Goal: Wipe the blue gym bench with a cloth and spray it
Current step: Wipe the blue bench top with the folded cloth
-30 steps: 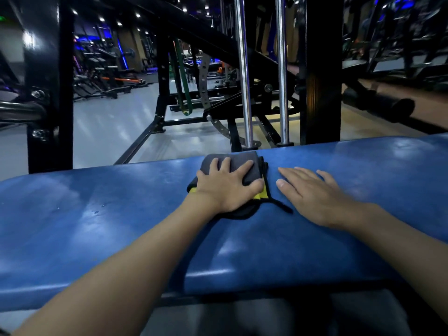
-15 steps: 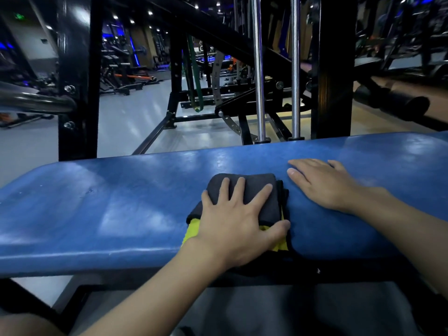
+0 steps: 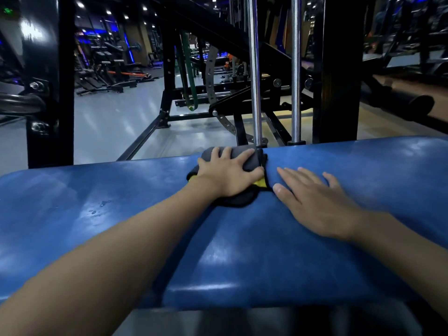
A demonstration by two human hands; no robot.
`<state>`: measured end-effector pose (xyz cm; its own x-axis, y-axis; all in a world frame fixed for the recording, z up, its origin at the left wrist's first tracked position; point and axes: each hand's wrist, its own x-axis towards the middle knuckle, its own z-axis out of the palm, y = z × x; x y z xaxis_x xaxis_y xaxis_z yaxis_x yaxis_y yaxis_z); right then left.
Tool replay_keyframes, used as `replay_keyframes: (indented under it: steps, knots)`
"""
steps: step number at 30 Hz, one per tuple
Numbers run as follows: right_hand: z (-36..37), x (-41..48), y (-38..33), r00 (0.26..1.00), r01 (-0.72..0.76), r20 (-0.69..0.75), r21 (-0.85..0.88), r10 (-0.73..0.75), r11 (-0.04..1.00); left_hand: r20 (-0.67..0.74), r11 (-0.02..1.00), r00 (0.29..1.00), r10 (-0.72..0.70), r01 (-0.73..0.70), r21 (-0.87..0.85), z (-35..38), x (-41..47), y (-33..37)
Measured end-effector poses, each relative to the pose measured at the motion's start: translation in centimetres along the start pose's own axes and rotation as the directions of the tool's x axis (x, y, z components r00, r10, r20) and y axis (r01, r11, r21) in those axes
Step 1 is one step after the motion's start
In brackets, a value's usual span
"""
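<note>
Head view shows the left hand laid palm down on a folded cloth, fingers spread and fairly straight, pressing it onto the pad without curling round it. The cloth is grey on top with yellow and a black edge showing under the palm, and it sits at the far edge of the blue gym bench, roughly at mid-width. Just beside it, the right hand lies flat on the padding, fingers extended and holding nothing, its thumb close to the cloth's black edge. A few droplets dot the bench surface well left of the cloth. Behind the far edge rise two chrome poles and a black upright. A green band hangs from a frame farther back, above the pale floor.
</note>
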<state>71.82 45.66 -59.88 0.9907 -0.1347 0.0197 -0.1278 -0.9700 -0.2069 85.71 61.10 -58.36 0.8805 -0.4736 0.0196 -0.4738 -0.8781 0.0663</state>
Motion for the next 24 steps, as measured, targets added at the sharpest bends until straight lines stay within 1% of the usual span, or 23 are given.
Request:
replay_keyframes:
  steps: [4,8,12,15,20,24]
  knots:
    - [-0.2,-0.1,-0.1,1.000,0.001,0.007,0.017,-0.001,1.000,0.031,0.999,0.999,-0.043,0.042,0.019,-0.5,3.5,-0.2]
    - [-0.1,-0.1,0.0,1.000,-0.010,0.005,0.008,0.010,1.000,0.017,0.999,1.000,-0.027,0.026,0.018,-0.1,2.4,-0.2]
    - [-0.1,0.0,-0.1,1.000,-0.027,-0.013,0.033,0.027,0.999,0.008,1.000,1.000,0.015,-0.015,-0.005,0.0,-1.5,-0.2]
    - [-0.1,0.0,0.0,0.999,-0.039,-0.026,0.060,0.041,0.997,0.002,0.999,0.999,0.037,-0.037,0.019,0.1,-5.9,0.1]
    - [-0.1,-0.4,0.0,0.999,-0.024,-0.045,0.049,0.027,0.999,-0.005,0.996,0.998,0.065,-0.065,0.056,0.4,-13.4,0.5]
    - [-0.4,-1.0,-0.3,0.999,-0.003,-0.043,0.043,0.004,0.999,0.026,0.996,0.998,0.056,-0.058,0.070,-0.1,-17.4,0.7]
